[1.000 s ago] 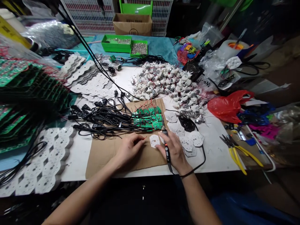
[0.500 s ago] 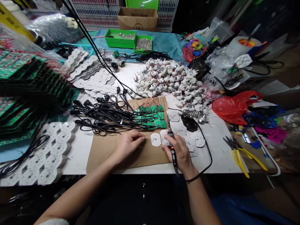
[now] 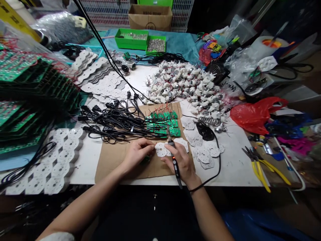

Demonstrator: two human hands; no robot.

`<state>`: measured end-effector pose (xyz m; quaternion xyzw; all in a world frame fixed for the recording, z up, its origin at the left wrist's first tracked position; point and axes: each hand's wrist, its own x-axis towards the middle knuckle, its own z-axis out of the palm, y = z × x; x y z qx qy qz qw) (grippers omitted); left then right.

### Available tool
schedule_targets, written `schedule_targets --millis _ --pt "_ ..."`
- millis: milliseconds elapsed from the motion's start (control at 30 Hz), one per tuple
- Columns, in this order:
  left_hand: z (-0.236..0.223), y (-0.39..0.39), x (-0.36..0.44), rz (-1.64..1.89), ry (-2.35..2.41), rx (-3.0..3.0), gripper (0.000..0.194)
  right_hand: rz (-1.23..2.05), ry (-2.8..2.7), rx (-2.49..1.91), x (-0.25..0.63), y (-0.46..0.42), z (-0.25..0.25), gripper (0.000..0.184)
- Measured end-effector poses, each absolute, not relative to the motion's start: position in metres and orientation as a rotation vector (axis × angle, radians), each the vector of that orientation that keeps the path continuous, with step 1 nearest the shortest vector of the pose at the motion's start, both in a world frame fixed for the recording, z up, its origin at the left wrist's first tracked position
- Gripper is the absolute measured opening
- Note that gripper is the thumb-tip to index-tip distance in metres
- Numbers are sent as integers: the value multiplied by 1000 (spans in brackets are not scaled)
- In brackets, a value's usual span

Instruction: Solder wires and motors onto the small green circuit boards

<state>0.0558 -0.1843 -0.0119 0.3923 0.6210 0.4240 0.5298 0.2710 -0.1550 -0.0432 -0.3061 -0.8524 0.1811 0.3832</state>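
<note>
My right hand [image 3: 181,162] grips a black pen-shaped soldering iron [image 3: 175,164], tip pointing away from me beside a small white round board [image 3: 160,149]. My left hand [image 3: 136,153] is curled on the brown cardboard sheet [image 3: 112,160], fingertips pinched at the left edge of that white board, with something small and green under the fingers. Just beyond lie small green circuit boards [image 3: 163,122] with red wires and a tangle of black cables [image 3: 112,120].
White round boards [image 3: 203,152] lie right of my hand; white panels [image 3: 55,160] at left. A heap of small white motors [image 3: 185,87] sits behind. Stacked green panels [image 3: 30,97] at far left, red bag [image 3: 253,112] and yellow-handled pliers [image 3: 260,167] at right, green trays [image 3: 140,38] at back.
My right hand and the soldering iron have shifted left, closer to my left hand. The white board now sits between both hands, and my left fingers touch it.
</note>
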Motion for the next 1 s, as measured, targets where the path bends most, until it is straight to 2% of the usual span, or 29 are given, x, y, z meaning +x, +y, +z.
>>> schedule_targets --millis 233,433,833,1000 --pt "-11 -186 45 721 1597 1233 15 648 -1983 -842 294 -173 -33 50" --pt "-10 -190 46 607 1730 1504 15 921 -1707 -929 296 -201 -27 25" --pt "-15 -187 48 552 1797 1463 11 939 -1679 -1013 288 -214 -33 26" --pt "-20 -192 47 636 1777 1588 11 934 -1698 -989 287 -213 -32 27"
